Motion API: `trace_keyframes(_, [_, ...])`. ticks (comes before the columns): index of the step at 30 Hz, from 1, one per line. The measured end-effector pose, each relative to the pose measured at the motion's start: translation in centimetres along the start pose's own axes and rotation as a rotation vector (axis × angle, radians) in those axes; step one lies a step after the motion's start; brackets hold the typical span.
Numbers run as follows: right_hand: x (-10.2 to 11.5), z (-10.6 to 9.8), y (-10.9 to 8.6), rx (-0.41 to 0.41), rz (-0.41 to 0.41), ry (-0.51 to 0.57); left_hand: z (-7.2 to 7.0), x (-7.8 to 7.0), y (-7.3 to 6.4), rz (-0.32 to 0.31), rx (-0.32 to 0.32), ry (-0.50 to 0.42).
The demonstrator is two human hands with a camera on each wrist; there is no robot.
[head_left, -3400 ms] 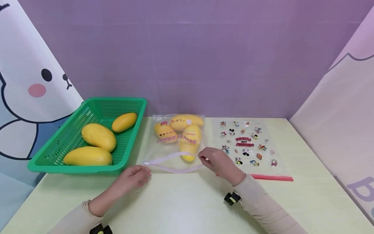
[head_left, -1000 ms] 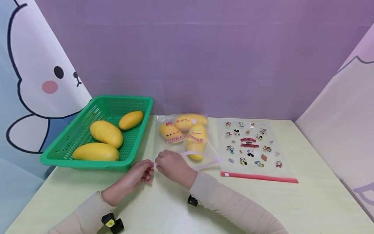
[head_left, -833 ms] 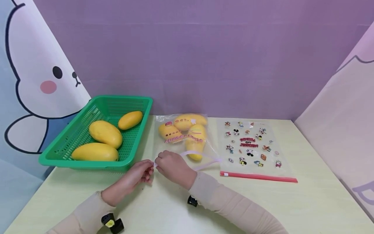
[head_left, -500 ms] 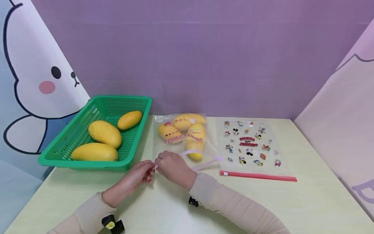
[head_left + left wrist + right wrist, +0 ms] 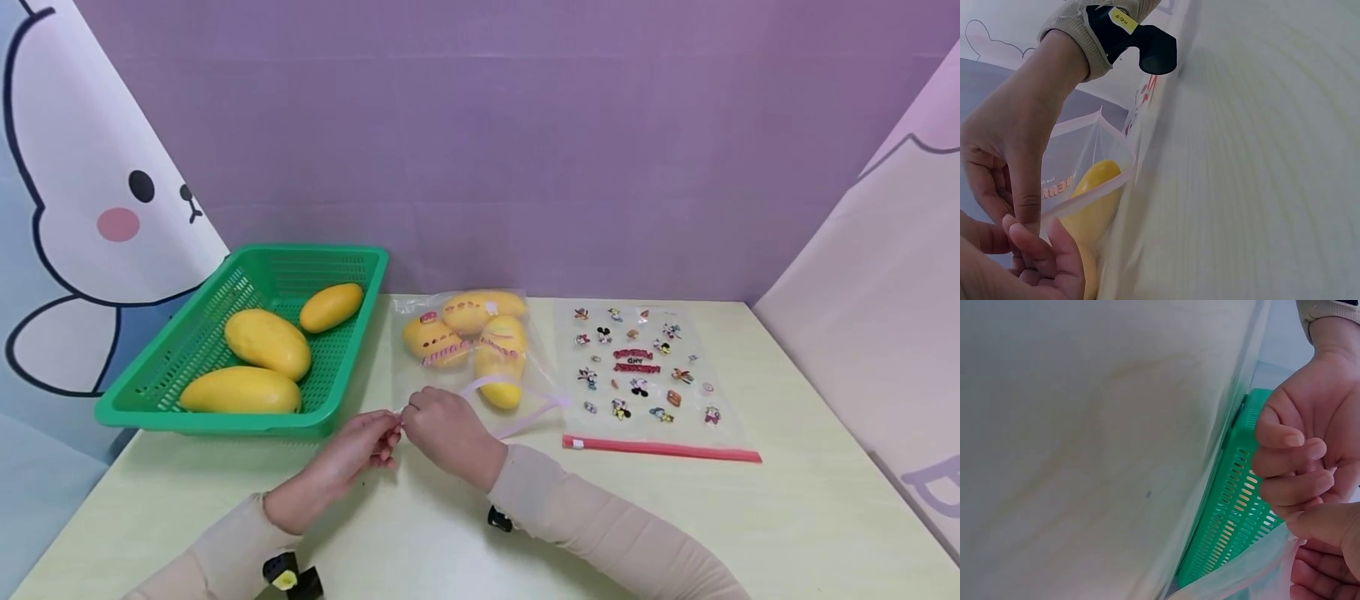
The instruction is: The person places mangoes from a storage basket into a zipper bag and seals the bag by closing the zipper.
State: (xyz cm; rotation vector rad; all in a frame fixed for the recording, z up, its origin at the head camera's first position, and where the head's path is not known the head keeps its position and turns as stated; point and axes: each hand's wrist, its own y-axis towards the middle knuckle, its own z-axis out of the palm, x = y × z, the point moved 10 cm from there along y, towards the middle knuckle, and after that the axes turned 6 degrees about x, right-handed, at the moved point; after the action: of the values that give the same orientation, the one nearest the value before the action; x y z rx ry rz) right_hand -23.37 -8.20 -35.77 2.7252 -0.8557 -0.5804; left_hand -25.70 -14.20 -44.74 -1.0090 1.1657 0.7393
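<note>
Head view: the left hand (image 5: 348, 450) and right hand (image 5: 450, 429) are pinching the near-left corner of a lilac-edged bag (image 5: 429, 382) on the desk (image 5: 420, 542), mangoes (image 5: 501, 393) sitting inside; upside-down print is possibly reading "BUNNY"; a red-edged bag (image 5: 637, 408) is showing "MICKEY AND FRIENDS". Left wrist: fingers (image 5: 1067, 259) are meeting. Right wrist: clear film (image 5: 1250, 565) is draping near a green basket (image 5: 1219, 500)

Reads "MICKEY AND FRIENDS", upside down, on red-zipped bag (image 5: 648, 385). Probably reads "BUNNY", inverted, on lilac-zipped bag (image 5: 411, 379). Too small on yellow wrist label (image 5: 1124, 20).
</note>
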Motion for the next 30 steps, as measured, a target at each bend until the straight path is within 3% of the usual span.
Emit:
trace_keyframes(13, [0.1,-1.0,-0.9,-0.127,-0.029,-0.040,0.3,0.4,0.3,-0.040,-0.052,-0.121])
trace_keyframes(30, [-0.4,-2.1,-1.5,-0.275,-0.114,0.006,0.3,-0.4,0.2,-0.013,-0.146,-0.111])
